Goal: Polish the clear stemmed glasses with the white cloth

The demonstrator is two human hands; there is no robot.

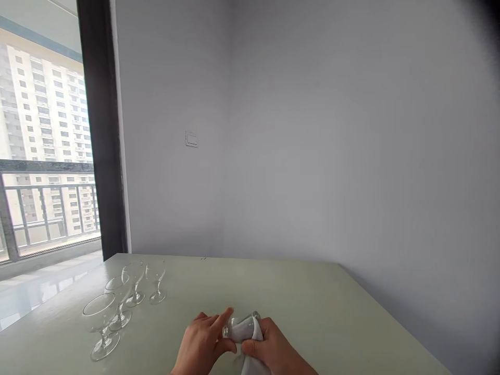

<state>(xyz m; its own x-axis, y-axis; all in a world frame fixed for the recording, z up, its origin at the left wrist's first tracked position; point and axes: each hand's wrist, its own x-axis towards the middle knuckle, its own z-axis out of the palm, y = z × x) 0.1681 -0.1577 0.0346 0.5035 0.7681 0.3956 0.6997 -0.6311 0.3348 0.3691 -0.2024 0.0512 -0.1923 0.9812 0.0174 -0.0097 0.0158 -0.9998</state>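
One glass [237, 329] tilted sideways — left hand [203, 336] half-curled at its foot, hold unclear, right hand [270, 345] pinching cloth [253, 366]. Gentle pressure seemed wise.

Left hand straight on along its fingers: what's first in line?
Left hand: most likely the glass, its near end at the thumb and fingers, perhaps already touching; one view leaves depth unclear. Beyond it, the white cloth and right hand.

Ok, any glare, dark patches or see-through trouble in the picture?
Head view: daylight washes out the pale high-rise building outside; the upper-right corner falls black; clear stemmed glasses blend into the pale green table; the white cloth in the right hand reads fairly clearly.
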